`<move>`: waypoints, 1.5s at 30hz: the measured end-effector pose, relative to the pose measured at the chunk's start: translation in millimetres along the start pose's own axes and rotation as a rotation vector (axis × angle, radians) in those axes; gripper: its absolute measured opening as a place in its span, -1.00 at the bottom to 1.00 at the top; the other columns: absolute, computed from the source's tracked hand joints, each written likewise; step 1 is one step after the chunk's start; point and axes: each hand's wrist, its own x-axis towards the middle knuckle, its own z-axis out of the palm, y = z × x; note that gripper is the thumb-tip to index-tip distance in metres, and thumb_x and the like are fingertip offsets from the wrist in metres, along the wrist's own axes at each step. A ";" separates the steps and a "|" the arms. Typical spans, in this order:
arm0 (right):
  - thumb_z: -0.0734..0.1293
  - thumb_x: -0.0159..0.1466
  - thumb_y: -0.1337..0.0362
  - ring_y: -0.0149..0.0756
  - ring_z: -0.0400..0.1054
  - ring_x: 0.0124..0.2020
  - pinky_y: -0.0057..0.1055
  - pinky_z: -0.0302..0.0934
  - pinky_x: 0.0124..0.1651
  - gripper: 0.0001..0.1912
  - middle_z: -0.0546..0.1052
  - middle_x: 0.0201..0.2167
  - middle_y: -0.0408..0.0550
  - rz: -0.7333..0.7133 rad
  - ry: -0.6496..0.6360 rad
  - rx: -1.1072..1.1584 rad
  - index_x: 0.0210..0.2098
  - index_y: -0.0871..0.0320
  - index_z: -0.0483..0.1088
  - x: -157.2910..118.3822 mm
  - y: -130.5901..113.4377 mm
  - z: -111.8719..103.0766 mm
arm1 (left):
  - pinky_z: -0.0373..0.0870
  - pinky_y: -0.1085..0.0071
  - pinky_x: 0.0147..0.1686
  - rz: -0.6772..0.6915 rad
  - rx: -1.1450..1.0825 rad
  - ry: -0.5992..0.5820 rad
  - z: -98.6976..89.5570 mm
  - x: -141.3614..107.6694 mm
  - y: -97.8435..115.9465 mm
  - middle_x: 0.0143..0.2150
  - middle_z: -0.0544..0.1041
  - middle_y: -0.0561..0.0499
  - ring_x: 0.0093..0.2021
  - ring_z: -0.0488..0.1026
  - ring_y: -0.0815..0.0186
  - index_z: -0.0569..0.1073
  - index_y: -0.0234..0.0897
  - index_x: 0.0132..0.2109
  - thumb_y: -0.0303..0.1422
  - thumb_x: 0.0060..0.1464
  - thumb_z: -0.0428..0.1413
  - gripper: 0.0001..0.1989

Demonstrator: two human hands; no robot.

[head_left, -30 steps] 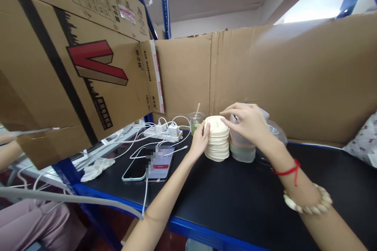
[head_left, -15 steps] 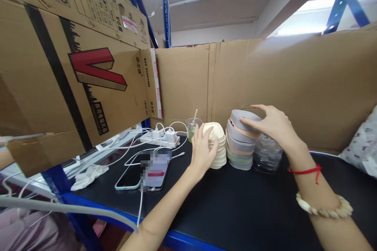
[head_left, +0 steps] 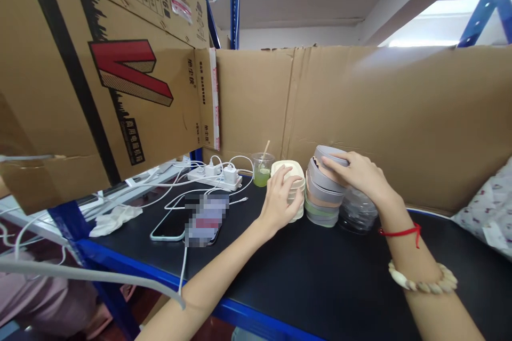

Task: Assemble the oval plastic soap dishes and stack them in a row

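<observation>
A stack of cream bowls (head_left: 286, 167) with rounded corners stands on the black tabletop. My left hand (head_left: 281, 196) is closed on the near side of it, thumb at the right and fingers over the upper rims. Touching it on the right is a taller, slightly leaning stack of grey, peach and green bowls (head_left: 323, 192). My right hand (head_left: 362, 173) grips the topmost grey bowl (head_left: 328, 151), thumb on its near side; the fingers behind are partly hidden. Clear plastic containers (head_left: 357, 213) are piled just right of that stack, beneath my right hand.
Behind the cream stack stands a clear cup (head_left: 263, 173) of green drink with a straw. Left of it lie a white power strip (head_left: 216, 177) with cables and two phones (head_left: 170, 224). Cardboard (head_left: 380, 101) walls the back; a large box (head_left: 100, 90) juts in at left.
My right hand has come in leftward and closed on the top grey bowl. My left hand has closed more tightly around the cream stack. The view has shifted slightly.
</observation>
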 end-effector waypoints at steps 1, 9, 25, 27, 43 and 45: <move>0.18 0.22 -0.06 0.10 0.38 -0.17 -0.13 0.25 -0.29 -0.61 0.51 -0.19 0.00 0.007 0.008 -0.004 -0.17 -0.06 0.53 0.3 -0.6 -0.5 | 0.12 0.18 0.07 -0.001 0.017 0.001 -1.0 0.5 -1.6 0.07 0.29 -0.24 0.17 0.11 0.08 0.37 -0.34 -0.09 -0.42 0.14 -0.11 -0.75; 0.16 0.22 -0.08 0.13 0.37 -0.20 -0.13 0.25 -0.35 -0.54 0.50 -0.20 0.06 0.011 0.132 0.039 -0.29 0.08 0.55 -2.4 -4.0 -5.8 | 0.11 0.16 0.09 -0.117 -0.030 0.175 -16.5 12.8 -8.9 0.03 0.33 -0.18 0.14 0.16 0.10 0.38 -0.29 -0.09 -0.35 0.18 -0.10 -0.76; 0.28 0.28 0.03 -0.11 0.25 0.03 -0.08 0.20 0.07 -0.66 0.41 -0.03 0.04 -0.916 0.324 0.455 -0.08 0.08 0.48 -21.4 -31.0 8.1 | 0.40 0.27 -0.19 -0.540 -1.289 0.006 -28.4 29.3 15.5 -0.05 0.43 -0.18 -0.02 0.35 -0.05 0.43 -0.32 -0.01 0.27 -0.18 0.19 -0.20; 0.30 0.27 0.06 -0.08 0.21 0.08 -0.06 0.18 0.09 -0.67 0.39 -0.01 0.07 -0.971 0.278 0.415 -0.10 0.12 0.48 -24.7 -35.2 11.3 | 0.37 0.23 -0.05 -0.563 -1.426 -0.016 -32.5 29.8 19.2 0.02 0.38 -0.14 0.09 0.24 -0.06 0.41 -0.29 -0.01 0.21 -0.19 0.24 -0.24; 0.24 0.22 0.25 -0.15 0.39 -0.15 -0.18 0.26 -0.03 -0.80 0.49 -0.25 0.04 -0.472 0.720 0.374 -0.37 0.15 0.50 -15.5 3.5 -25.1 | 0.38 0.52 -0.55 -1.191 -1.718 0.482 -57.7 49.8 5.2 -0.49 0.39 0.00 -0.54 0.37 0.33 0.37 -0.35 -0.36 -0.46 0.02 -0.09 -0.86; 0.27 0.16 0.26 -0.12 0.41 -0.21 -0.17 0.28 -0.09 -0.83 0.52 -0.31 -0.01 -0.198 0.657 0.308 -0.43 0.14 0.50 -11.6 17.3 -28.2 | 0.35 0.50 -0.62 -1.228 -1.728 0.559 -60.9 51.7 6.7 -0.55 0.36 0.01 -0.60 0.35 0.32 0.34 -0.34 -0.41 -0.48 0.07 -0.11 -0.83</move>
